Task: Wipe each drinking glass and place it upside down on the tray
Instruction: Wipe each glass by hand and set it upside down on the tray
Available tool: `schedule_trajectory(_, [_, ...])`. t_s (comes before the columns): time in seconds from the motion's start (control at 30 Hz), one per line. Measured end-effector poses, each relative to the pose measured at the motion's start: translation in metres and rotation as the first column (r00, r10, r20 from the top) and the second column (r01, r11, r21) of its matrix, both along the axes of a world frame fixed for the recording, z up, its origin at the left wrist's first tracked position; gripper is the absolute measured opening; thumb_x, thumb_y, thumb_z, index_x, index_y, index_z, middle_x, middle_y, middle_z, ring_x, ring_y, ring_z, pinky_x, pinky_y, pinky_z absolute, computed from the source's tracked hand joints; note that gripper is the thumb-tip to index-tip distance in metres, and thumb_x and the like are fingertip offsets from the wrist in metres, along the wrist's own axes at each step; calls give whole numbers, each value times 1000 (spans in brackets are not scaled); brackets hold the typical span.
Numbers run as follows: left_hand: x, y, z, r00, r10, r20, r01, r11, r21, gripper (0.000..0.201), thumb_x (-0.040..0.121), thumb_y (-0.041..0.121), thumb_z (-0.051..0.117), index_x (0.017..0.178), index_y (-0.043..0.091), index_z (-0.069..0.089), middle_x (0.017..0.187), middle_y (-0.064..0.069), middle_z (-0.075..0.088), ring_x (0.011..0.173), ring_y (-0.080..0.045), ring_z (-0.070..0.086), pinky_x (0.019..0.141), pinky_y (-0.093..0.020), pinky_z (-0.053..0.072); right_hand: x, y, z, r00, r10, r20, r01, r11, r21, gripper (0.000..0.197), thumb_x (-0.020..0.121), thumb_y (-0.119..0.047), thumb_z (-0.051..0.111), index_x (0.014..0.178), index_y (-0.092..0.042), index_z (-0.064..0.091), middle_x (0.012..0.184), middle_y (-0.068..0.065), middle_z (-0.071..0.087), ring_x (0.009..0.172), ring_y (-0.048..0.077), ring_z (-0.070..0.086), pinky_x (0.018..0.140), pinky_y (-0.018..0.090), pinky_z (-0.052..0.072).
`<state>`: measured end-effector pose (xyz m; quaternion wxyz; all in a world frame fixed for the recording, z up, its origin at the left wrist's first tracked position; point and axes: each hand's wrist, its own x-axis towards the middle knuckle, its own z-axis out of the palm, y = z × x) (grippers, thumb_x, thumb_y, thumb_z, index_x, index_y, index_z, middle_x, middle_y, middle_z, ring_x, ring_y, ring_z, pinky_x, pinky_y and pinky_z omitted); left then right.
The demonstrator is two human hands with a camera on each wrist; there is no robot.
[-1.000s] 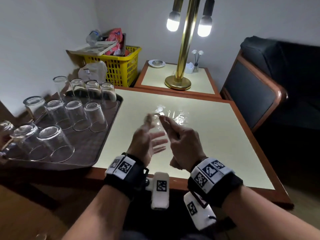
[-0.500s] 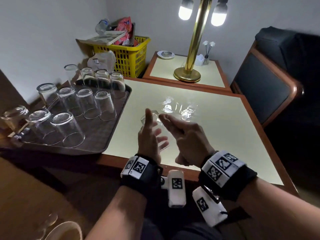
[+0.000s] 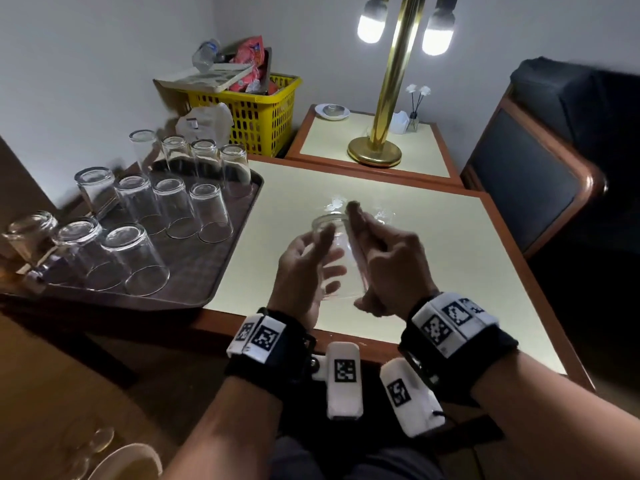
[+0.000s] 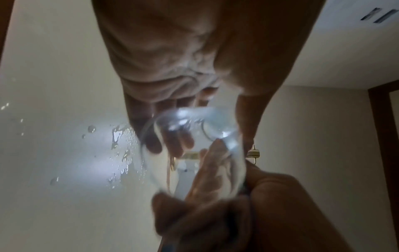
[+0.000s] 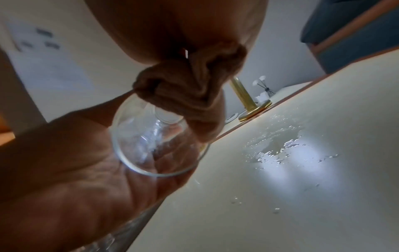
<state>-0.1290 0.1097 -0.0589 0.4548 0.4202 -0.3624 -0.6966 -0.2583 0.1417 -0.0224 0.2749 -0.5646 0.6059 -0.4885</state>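
A clear drinking glass [image 3: 337, 261] hangs tilted above the cream table [image 3: 450, 271], its base pointing away from me and its mouth toward me. My left hand [image 3: 322, 258] cradles it from the left, thumb up along the wall and fingers under it. My right hand [image 3: 367, 237] grips a bunched brown cloth [image 5: 190, 95] and presses it on the glass's [image 5: 155, 141] right side near the base. Several glasses [image 3: 209, 213] stand upside down on the dark tray [image 3: 194, 271] at the left. The left wrist view shows the glass [image 4: 194, 153] between both hands.
Water drops [image 3: 381, 214] lie on the table beyond my hands. A brass lamp [image 3: 375, 154] stands on the side table behind. A yellow basket [image 3: 263, 116] sits at the back left, a dark armchair [image 3: 540, 174] at the right, and a plate [image 3: 128, 462] low at the left.
Both hands stay over the table's near edge with the glass between them. My left thumb and fingers have shifted around the glass while the cloth rubs its side.
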Motion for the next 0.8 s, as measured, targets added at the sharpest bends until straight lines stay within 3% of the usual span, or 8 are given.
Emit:
schedule_trajectory(0.1, [1,-2,0,998,62,-6,-61,993,99,65,94,75,37,118,18,57,112,-15,69,100,-33,67,83,-42,50,14,9,-6,988,60,-145,-68,996,-51,33,103,-31,58,135,-29,64,125,-6,70,77,5,73,61,12,55])
schedule_trajectory(0.23, [1,2,3,996,-92,12,92,996,-5,58,86,57,69,124,15,57,116,-17,71,92,-28,71,78,-38,53,-1,-3,0,998,-63,24,63,998,1,34,102,-36,59,135,-35,64,130,-13,67,69,-5,62,62,13,55])
schedule_trajectory(0.33, [2,2,5,994,85,-64,-82,995,52,70,82,80,47,112,18,57,107,-10,64,92,-26,63,75,-38,48,13,8,-2,998,57,-7,-57,998,17,33,102,-32,59,134,-33,65,122,-18,66,50,-7,61,45,12,49])
schedule_trajectory(0.4, [5,2,3,996,43,-73,-35,993,115,67,91,74,38,121,16,52,111,-13,63,96,-31,65,78,-43,51,18,11,-4,996,65,-58,-65,998,2,32,102,-30,60,134,-31,65,114,-23,64,56,-9,64,55,13,54])
schedule_trajectory(0.5, [5,6,5,997,-79,-9,79,996,50,59,87,51,63,132,13,52,125,-20,64,104,-30,67,86,-45,54,5,1,-1,999,-46,8,47,999,-7,33,102,-30,59,134,-29,65,114,-20,71,89,12,76,77,28,62])
schedule_trajectory(0.6, [2,5,5,996,84,-21,-82,994,74,72,82,75,48,122,16,55,117,-16,64,104,-29,63,87,-44,51,10,7,-4,999,28,42,-29,999,27,33,102,-29,59,135,-32,64,120,-13,72,62,14,74,47,22,55])
schedule_trajectory(0.67, [2,5,2,995,89,-53,-82,988,135,69,91,76,35,121,16,53,109,-13,64,100,-31,64,83,-43,50,15,11,-8,998,53,30,-55,997,54,31,102,-32,61,133,-35,66,126,-10,70,51,4,67,40,17,48])
schedule_trajectory(0.8, [1,8,0,996,-75,56,74,997,18,67,81,62,70,127,16,55,118,-18,67,99,-30,70,82,-42,55,1,0,-7,994,-38,99,36,999,21,20,101,-34,62,104,-51,72,104,-2,77,72,26,76,66,39,63])
